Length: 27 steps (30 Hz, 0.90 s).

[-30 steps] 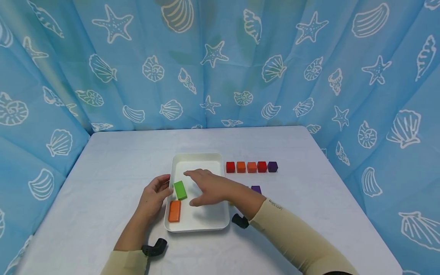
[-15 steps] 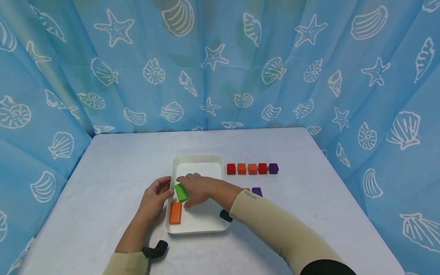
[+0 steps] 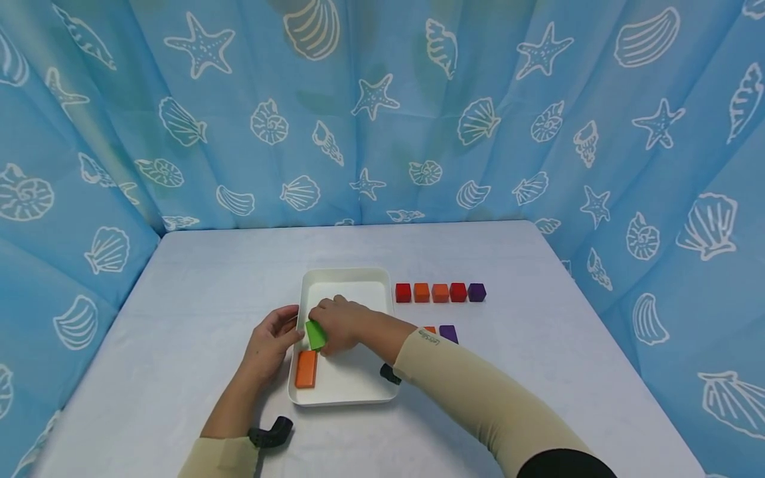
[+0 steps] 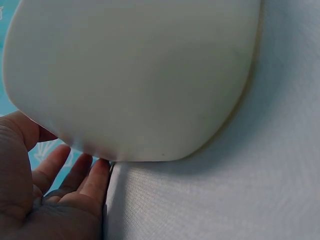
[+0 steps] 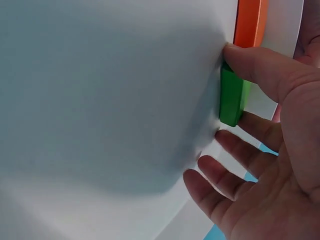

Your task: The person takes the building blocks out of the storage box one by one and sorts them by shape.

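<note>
A white tray (image 3: 358, 385) lies on the table in the head view. My left hand (image 3: 269, 342) holds its left side, thumb at the rim and fingertips against the outer wall (image 4: 125, 85) in the left wrist view. Inside the tray, my right hand (image 3: 342, 323) pinches a green rectangular block (image 3: 315, 337) between thumb and index finger. The right wrist view shows this green block (image 5: 230, 97) at the thumb tip, with the other fingers spread beside it. An orange rectangular block (image 3: 306, 369) lies flat along the tray's left wall, just nearer than the green one.
Right of the tray stands a row of red, orange and purple cubes (image 3: 440, 293). A purple cube (image 3: 448, 334) and part of an orange one (image 3: 429, 329) show behind the right forearm, which hides what lies below. A blue shell-print curtain (image 3: 382, 133) surrounds the white-covered table (image 3: 209, 279).
My right hand has moved left and down to the green block, and its thumb and index finger have closed on it. The green block has turned slightly. My left hand stays at the tray.
</note>
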Each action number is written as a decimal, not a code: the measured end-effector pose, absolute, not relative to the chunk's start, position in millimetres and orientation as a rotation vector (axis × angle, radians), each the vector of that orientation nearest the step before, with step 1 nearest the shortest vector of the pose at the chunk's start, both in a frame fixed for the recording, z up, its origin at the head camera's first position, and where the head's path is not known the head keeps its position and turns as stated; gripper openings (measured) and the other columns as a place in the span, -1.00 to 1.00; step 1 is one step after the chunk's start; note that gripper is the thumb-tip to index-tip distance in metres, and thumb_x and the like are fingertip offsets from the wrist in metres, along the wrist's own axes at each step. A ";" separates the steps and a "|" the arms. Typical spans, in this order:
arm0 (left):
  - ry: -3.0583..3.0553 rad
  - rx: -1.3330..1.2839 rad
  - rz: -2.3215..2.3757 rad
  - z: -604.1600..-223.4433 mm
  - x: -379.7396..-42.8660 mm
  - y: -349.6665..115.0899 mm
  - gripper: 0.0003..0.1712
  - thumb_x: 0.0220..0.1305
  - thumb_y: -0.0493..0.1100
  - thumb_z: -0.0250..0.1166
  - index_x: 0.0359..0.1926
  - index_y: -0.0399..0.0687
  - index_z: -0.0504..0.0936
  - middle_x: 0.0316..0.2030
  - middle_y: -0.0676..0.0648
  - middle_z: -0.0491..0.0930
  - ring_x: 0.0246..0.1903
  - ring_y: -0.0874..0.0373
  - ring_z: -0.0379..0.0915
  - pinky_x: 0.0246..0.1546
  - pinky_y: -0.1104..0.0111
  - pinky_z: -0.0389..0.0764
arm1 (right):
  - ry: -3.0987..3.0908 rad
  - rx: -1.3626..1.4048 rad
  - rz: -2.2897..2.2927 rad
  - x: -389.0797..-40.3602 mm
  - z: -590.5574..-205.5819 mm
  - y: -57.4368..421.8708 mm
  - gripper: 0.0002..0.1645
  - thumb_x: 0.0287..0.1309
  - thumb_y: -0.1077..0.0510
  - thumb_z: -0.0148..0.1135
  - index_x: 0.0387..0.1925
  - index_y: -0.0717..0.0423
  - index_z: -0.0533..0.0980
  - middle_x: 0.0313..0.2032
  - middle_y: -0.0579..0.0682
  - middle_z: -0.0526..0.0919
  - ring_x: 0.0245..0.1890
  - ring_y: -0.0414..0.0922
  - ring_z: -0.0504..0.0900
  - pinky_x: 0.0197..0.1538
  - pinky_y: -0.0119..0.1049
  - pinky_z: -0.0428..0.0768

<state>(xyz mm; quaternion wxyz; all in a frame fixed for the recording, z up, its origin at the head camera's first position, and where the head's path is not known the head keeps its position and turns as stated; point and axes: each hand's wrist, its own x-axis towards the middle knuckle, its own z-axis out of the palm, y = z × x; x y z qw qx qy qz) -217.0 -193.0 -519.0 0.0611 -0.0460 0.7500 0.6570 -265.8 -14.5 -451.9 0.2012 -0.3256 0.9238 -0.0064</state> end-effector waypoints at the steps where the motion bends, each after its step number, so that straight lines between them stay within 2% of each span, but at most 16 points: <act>1: 2.269 -0.137 1.987 -518.7 -216.9 -192.9 -0.31 0.40 -0.31 0.27 0.51 -0.21 0.36 0.51 -0.25 0.34 0.51 -0.16 0.26 0.50 0.07 0.31 | 2.587 -0.914 -0.022 -266.2 -452.6 -14.3 -0.19 0.23 -0.17 0.54 0.43 -0.13 0.45 0.30 -0.12 0.49 0.15 -0.11 0.42 0.18 -0.23 0.58; 9: 2.263 -0.134 1.994 -518.8 -217.4 -193.4 -0.33 0.40 -0.31 0.27 0.49 -0.22 0.38 0.49 -0.25 0.37 0.49 -0.14 0.30 0.50 0.10 0.32 | 2.633 -0.933 -0.035 -266.9 -457.4 -7.9 -0.26 0.19 -0.19 0.57 0.33 -0.11 0.52 0.03 -0.16 0.55 0.00 -0.17 0.45 0.12 -0.25 0.58; 18: 2.272 -0.112 1.990 -519.9 -217.8 -193.7 -0.34 0.41 -0.31 0.27 0.49 -0.23 0.38 0.48 -0.26 0.37 0.48 -0.14 0.31 0.47 0.13 0.35 | 2.694 -0.925 -0.098 -265.1 -441.3 7.8 -0.21 0.15 -0.17 0.59 0.37 -0.13 0.51 0.12 -0.13 0.57 0.09 -0.15 0.46 0.28 -0.20 0.54; 27: 2.263 -0.123 2.000 -519.5 -218.1 -192.8 -0.33 0.41 -0.35 0.23 0.51 -0.24 0.36 0.49 -0.26 0.36 0.48 -0.14 0.31 0.47 0.16 0.34 | 2.744 -0.889 -0.148 -259.8 -425.9 18.2 -0.18 0.12 -0.18 0.60 0.37 -0.13 0.52 0.13 -0.14 0.58 0.10 -0.15 0.46 0.22 -0.20 0.59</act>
